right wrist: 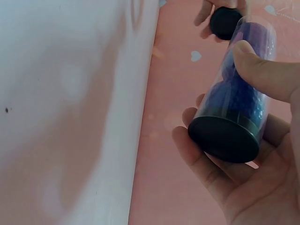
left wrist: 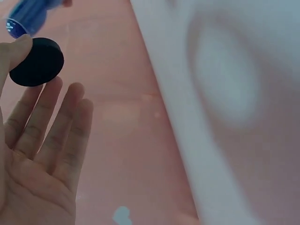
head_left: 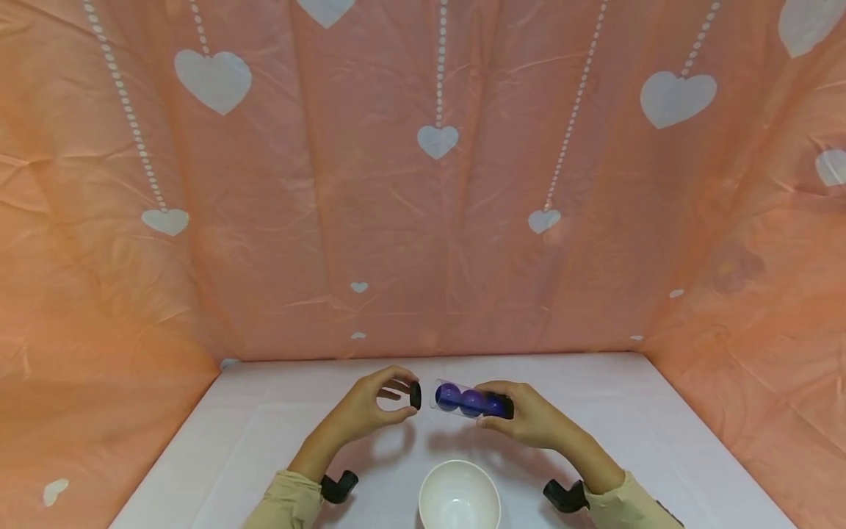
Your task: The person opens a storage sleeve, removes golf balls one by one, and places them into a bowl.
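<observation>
My left hand point(head_left: 370, 408) pinches a round black cap point(head_left: 415, 395) between thumb and fingertips, the cap on edge. A short gap separates it from a clear plastic tube point(head_left: 432, 394), which my right hand point(head_left: 525, 415) grips near its black-capped end. Several purple-blue balls point(head_left: 472, 402) sit in a row inside the tube. In the right wrist view the tube's black base point(right wrist: 225, 139) faces the camera, with the thumb along its side. The left wrist view shows the cap point(left wrist: 40, 63) under the thumb, with the other fingers extended. Both hands are raised over the table.
A white bowl point(head_left: 460, 477) stands on the white table point(head_left: 277, 426), below and between the hands. Black wrist mounts point(head_left: 340, 486) stick out from both forearms. A pink curtain point(head_left: 396, 242) with white hearts surrounds the table at the back and sides.
</observation>
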Motion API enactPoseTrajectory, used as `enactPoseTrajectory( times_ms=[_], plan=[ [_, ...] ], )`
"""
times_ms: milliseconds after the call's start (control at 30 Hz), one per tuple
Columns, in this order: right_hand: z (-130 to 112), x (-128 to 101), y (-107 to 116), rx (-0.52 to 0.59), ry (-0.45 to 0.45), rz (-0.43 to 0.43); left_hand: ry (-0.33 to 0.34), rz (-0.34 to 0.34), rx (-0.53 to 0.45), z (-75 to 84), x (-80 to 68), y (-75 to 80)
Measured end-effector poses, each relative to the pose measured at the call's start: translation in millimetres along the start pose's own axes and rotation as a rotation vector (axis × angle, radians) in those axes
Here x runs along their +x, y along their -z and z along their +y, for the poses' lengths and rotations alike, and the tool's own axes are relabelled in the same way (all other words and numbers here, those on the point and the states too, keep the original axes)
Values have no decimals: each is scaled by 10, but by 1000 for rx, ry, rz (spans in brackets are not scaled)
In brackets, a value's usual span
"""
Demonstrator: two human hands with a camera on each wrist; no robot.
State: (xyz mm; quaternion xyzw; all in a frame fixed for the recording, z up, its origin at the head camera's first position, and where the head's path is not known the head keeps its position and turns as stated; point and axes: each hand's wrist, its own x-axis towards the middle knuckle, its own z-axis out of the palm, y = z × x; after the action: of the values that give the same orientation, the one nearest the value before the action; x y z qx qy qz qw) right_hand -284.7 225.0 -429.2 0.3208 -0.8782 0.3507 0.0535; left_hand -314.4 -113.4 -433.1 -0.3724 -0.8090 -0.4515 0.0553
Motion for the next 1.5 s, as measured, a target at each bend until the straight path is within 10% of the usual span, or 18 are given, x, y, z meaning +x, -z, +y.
enactPoseTrajectory(
  times_ms=[667,1500],
  plan=[
    [38,-10,23,-4,5,-2,169,-179,117,-242,-115,17],
    [14,-16,60,-15,-24,-6,285,-205,241,-199,-180,28]
  ],
)
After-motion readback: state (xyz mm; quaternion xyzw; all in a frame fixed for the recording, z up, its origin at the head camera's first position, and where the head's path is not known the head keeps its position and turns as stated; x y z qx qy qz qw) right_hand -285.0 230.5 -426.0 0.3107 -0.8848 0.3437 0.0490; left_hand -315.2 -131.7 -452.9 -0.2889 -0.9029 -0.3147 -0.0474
